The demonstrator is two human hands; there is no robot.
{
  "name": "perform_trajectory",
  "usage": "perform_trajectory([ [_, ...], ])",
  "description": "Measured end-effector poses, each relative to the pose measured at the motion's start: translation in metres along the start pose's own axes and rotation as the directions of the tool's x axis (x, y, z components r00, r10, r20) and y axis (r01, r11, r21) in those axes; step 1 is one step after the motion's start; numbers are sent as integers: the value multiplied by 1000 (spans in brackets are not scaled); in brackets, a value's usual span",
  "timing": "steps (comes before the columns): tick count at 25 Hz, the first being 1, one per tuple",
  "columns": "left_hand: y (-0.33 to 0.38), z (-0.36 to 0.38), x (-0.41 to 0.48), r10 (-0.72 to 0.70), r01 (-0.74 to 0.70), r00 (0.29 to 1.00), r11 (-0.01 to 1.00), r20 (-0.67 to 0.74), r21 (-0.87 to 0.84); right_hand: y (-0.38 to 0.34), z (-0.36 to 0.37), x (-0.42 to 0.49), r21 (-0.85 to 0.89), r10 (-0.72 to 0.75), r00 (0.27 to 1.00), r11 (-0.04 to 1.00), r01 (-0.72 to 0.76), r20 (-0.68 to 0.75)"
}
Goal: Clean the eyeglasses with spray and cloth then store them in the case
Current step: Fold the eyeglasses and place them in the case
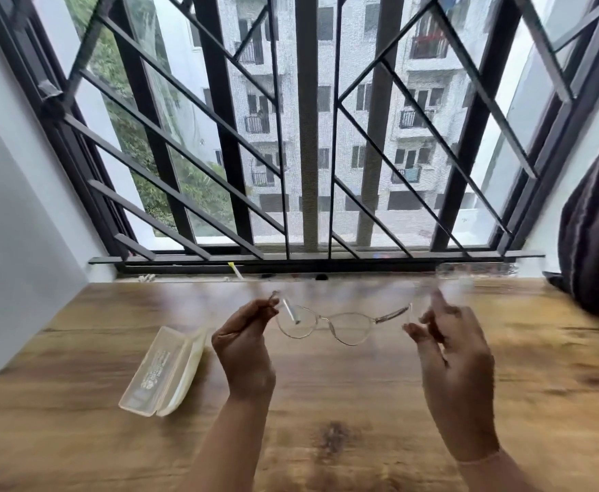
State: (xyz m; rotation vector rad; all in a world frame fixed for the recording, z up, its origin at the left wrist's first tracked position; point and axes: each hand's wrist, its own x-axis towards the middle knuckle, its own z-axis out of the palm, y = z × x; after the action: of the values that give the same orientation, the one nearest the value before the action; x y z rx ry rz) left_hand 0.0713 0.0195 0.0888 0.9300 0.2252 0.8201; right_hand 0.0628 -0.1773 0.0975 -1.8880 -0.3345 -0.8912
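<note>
Broadly: barred window grille (308,136) behind a wooden table (77,420). Both forearms reach forward above the tabletop. Right hand (457,367) is raised, palm turned inward, fingers loosely spread; blur hides whether its thumb touches the near temple tip. Left hand (244,346) is curled, thumb and forefinger pinching the other temple. Translucent case (164,371) lies on the table, left of the left forearm. Eyeglasses (327,319) hang between the hands, above the table, temples unfolded, lenses tilted down.

Your wood-grain table (539,367), black barred window (306,136) ahead, pale wall (14,225) on your left, dark curtain (596,243) right, daylit apartment block (411,118) outside.
</note>
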Motion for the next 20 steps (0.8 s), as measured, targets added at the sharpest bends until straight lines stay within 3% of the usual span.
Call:
perform_trajectory([
  [3, -5, -5, -1, -8, 12, 998, 997, 61, -72, 11, 9, -5, 92, -1, 987, 996, -14, 158],
  [6, -4, -13, 0, 95, -85, 985, 994, 142, -70, 11, 8, -6, 237, -57, 991, 971, 27, 122],
  [9, 0, -20, 1, 250, -235, 920, 968, 301, -85, 14, 9, -3, 266, -127, 988, 959, 100, 84],
  [12, 4, -24, 0, 314, -318, 857, 946, 409, -58, 23, 12, -1, 356, -36, 997, 934, 7, 73],
  [15, 3, -26, -1, 309, -353, 856, 935, 415, 32, 23, 11, 2, 255, -63, 997, 966, 50, 44],
  [20, 1, -23, -3, 234, -281, 901, 956, 365, 81, 16, 9, 7, 101, -93, 995, 991, 88, 44],
])
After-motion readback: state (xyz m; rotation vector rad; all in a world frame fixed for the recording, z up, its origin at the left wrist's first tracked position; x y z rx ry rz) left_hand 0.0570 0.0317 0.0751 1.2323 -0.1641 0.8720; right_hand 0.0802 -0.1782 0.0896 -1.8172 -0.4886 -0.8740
